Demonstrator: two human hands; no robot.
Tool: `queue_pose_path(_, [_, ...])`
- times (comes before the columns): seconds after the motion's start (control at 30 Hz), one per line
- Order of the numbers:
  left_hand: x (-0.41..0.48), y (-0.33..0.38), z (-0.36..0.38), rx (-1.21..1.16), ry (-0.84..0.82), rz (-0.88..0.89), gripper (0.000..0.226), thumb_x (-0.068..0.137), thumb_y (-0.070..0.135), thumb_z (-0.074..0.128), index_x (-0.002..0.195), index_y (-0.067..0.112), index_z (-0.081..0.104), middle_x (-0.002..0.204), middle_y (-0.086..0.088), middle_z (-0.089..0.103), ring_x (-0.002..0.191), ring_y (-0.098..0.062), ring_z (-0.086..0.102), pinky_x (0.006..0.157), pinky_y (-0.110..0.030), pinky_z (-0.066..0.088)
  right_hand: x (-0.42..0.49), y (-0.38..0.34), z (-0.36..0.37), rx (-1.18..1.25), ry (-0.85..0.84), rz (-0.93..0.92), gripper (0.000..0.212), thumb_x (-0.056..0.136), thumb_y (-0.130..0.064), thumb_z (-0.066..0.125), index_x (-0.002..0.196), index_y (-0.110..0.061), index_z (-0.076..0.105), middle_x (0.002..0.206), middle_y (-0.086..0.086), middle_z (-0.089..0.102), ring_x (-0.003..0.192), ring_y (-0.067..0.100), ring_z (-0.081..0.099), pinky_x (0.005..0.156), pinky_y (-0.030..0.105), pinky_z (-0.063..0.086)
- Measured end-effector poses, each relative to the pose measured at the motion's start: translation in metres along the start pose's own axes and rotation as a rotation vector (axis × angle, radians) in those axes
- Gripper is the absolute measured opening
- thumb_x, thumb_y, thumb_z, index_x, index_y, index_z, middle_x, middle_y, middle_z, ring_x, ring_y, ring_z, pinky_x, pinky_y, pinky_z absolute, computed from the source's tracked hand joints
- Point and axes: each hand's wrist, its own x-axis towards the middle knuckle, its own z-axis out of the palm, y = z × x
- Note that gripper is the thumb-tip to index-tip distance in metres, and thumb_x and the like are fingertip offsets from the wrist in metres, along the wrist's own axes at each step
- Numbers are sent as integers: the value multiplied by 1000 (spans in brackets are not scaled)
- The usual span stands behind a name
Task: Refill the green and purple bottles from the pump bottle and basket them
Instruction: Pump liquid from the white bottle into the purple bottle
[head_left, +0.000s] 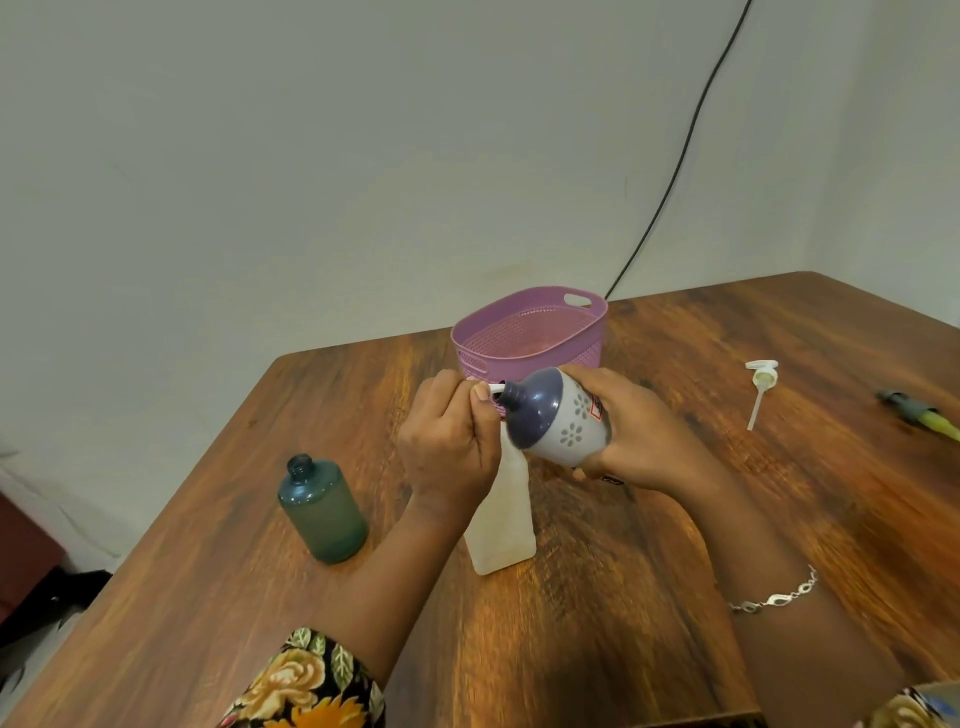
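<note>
We see right hand gripping tilted purple-topped white flower-print bottle, label unreadable, left hand fingers curled round pale translucent plastic bottle mid wooden table.

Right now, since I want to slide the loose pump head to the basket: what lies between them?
Nothing: in the head view the stretch of table between the pump head and the basket is bare wood.

Translucent dark-green round plastic bottle upright, uncapped, left side of wooden table; purple-shouldered white floral plastic bottle uncapped, tipped neck-left above frosted white square bottle standing mid-table; perforated lilac plastic basket just behind; white pump head lying right.
</note>
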Motion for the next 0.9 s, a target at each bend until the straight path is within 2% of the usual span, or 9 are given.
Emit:
queue_pose_path(0.1, [7, 0, -3, -16, -3, 4, 44, 96, 17, 35, 68, -2, 63, 63, -10, 55, 57, -12, 44, 48, -21, 32, 0, 0, -4, 4, 7, -7, 85, 58, -10, 82, 133, -22, 43, 115, -6, 49, 103, 9, 45, 76, 21, 41])
queue_pose_path(0.3, [2, 3, 0, 30, 38, 8, 43, 96, 16, 36, 66, -2, 62, 62, -11, 54, 64, -5, 36, 59, -12, 24, 0, 2, -7, -12, 17, 7, 86, 57, -9, 82, 133, -21, 43, 114, -7, 47, 102, 8, 44, 81, 28, 44])
queue_pose_path(0.43, [-5, 2, 3, 46, 25, 23, 48, 98, 18, 32, 66, -1, 61, 60, -11, 52, 57, -12, 42, 54, -15, 26, 3, 6, -2, -13, -1, 1, 84, 60, -10, 81, 133, -22, 42, 114, -6, 48, 102, 10, 45, 77, 24, 41])
queue_pose_path(0.6, [0, 2, -1, 24, -7, 19, 50, 99, 21, 31, 65, -1, 60, 62, -9, 52, 58, -10, 41, 56, -14, 25, 3, 3, -1, 4, 7, -13, 85, 59, -10, 81, 133, -22, 42, 118, -2, 50, 105, 12, 47, 80, 28, 44])
queue_pose_path(0.7, [4, 3, -8, -4, -21, 22, 54, 100, 24, 28, 70, -2, 64, 66, -10, 56, 60, -12, 47, 56, -13, 29, 0, 2, -3, 6, 8, -21, 85, 58, -9, 82, 133, -21, 43, 113, -7, 48, 103, 10, 46, 76, 24, 42])
queue_pose_path(0.9, [4, 7, -8, 7, -14, -9, 50, 99, 21, 32, 70, -3, 65, 66, -10, 58, 60, -7, 45, 57, -11, 29, -4, 3, -4, -6, 14, -5, 83, 59, -8, 81, 132, -22, 43, 108, -11, 44, 99, 7, 43, 70, 17, 39])
